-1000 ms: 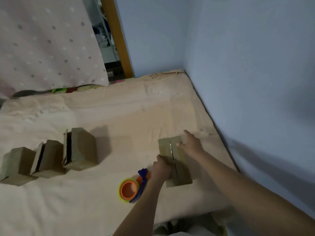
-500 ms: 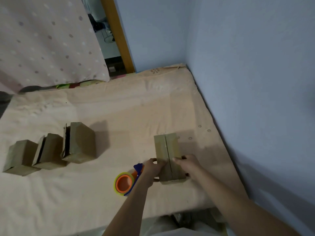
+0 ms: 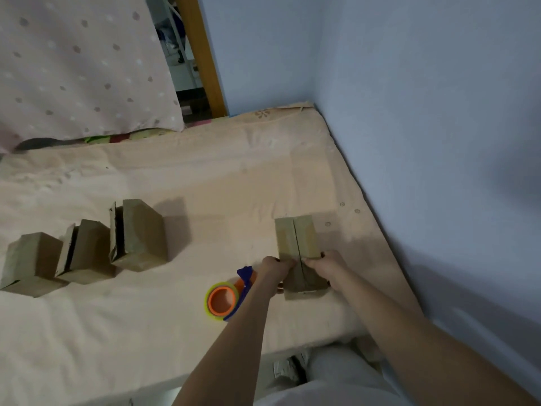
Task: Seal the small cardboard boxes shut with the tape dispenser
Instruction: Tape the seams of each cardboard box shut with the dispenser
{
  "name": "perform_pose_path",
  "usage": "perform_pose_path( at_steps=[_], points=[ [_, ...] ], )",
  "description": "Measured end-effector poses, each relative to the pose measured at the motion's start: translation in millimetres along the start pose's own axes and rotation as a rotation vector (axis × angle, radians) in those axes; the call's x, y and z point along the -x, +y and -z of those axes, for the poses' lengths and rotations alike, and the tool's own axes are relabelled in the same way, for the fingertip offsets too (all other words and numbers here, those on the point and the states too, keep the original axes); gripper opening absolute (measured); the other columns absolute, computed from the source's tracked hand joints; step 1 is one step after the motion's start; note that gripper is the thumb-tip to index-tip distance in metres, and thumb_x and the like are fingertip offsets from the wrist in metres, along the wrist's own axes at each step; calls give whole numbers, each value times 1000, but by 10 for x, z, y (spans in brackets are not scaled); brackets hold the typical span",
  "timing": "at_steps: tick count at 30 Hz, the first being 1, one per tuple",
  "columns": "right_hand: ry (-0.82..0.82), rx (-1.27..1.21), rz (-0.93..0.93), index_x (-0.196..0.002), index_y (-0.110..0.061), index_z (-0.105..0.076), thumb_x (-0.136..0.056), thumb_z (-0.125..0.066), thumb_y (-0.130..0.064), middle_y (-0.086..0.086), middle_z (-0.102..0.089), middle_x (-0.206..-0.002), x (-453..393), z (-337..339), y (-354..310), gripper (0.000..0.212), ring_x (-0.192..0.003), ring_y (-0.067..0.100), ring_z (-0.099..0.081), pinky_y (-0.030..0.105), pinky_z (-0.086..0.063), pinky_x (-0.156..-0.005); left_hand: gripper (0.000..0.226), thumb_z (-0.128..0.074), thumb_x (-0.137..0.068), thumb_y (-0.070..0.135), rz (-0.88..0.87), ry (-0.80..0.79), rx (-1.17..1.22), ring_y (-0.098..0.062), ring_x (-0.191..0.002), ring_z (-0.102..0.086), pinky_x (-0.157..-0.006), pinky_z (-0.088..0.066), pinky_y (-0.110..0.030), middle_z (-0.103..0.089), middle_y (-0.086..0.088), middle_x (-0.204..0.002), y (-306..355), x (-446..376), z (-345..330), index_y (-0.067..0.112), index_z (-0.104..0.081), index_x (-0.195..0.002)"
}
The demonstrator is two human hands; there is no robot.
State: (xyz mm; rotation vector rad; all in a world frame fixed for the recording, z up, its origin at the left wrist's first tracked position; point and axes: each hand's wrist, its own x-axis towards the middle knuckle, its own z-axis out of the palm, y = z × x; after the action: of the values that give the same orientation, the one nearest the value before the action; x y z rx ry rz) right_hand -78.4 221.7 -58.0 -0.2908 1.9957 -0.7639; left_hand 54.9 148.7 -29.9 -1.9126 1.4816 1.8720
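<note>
Blue walls are meeting behind a soft beige bed [image 3: 146,332]. Both hands, left hand [image 3: 273,266] and right hand [image 3: 329,263], have slid nearer and are squeezing the brown cardboard box [image 3: 298,253], readying its flaps for the orange tape dispenser [image 3: 227,298].

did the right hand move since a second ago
Yes. The right hand came back from the far end of the box to its near end, beside the left hand.

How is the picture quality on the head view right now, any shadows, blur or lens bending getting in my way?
Head view: dim, soft light with no glare; the upright boxes throw shadows to their right, and a faint shadow lies right of the held box. Wide-angle bending curves the mattress edge. Left hand and right hand look slightly soft, yet the box's centre seam reads clearly.
</note>
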Motion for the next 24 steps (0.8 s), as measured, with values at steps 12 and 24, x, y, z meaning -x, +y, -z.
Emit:
perform_pose_path(
  at_steps=[12, 24],
  points=[
    [15, 18, 28, -118, -13, -70, -80, -82, -38, 4, -73, -107, 59, 59, 80, 47, -98, 25, -67, 40, -57, -91, 36, -57, -95, 47, -184, 149, -268, -31, -103, -62, -85, -50, -33, -66, -12, -109, -279, 10, 288, 14, -62, -107],
    [33, 38, 37, -113, -15, -73, -79, -82, -42, 1, -75, -102, 110, 44, 64, 45, -93, 24, -70, 40, -58, -89, 20, -64, -88, 30, -87, 379, -784, -21, -97, -62, -78, -43, -29, -61, 2, -92, -1147, -221, 785, 16, -61, -101]
  ],
)
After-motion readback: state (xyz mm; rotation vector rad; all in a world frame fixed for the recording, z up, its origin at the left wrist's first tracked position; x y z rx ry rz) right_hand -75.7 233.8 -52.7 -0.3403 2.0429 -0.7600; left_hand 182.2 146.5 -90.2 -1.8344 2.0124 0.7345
